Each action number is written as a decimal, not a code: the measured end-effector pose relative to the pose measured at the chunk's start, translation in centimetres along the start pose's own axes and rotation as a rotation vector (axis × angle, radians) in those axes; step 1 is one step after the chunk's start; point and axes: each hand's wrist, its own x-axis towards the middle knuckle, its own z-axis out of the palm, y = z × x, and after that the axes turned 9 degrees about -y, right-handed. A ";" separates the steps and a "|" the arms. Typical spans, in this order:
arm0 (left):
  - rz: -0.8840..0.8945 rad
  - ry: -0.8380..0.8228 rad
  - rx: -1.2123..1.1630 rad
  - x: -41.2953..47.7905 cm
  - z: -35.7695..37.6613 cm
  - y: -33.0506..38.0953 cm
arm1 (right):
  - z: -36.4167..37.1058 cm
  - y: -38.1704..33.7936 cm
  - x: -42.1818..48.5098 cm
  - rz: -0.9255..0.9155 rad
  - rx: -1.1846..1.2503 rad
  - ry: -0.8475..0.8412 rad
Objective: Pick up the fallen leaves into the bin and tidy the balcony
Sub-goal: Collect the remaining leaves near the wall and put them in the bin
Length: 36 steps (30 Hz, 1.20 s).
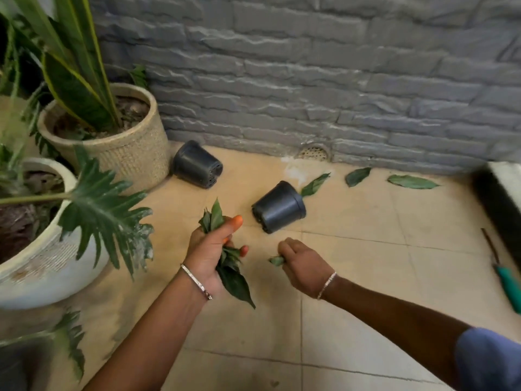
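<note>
Over the tiles (352, 277), left hand (208, 249) grips a leaf bunch (235, 280) pointing wallward; right hand (304, 263) pinches one leaf (276, 261).

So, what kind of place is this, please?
Probably a balcony or patio: a woven planter, a grey stone-faced wall with a drain grate at its foot, and beige floor tiles.

Woven planter (135, 153) & white planter (42, 272) left; grey stone wall (310, 66) w/ drain (315, 152); green-handled tool (507, 286) far right.
</note>
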 end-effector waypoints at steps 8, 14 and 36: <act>-0.022 -0.209 0.050 -2.5 11.4 4.7 | -11.6 9.1 -8.5 0.283 -0.103 0.053; -0.130 -0.185 0.054 -3.0 16.0 2.0 | -18.0 12.1 -8.4 0.411 -0.236 -0.167; 0.005 0.098 -0.025 7.4 10.4 -1.3 | -4.8 19.8 13.9 0.523 -0.135 -0.138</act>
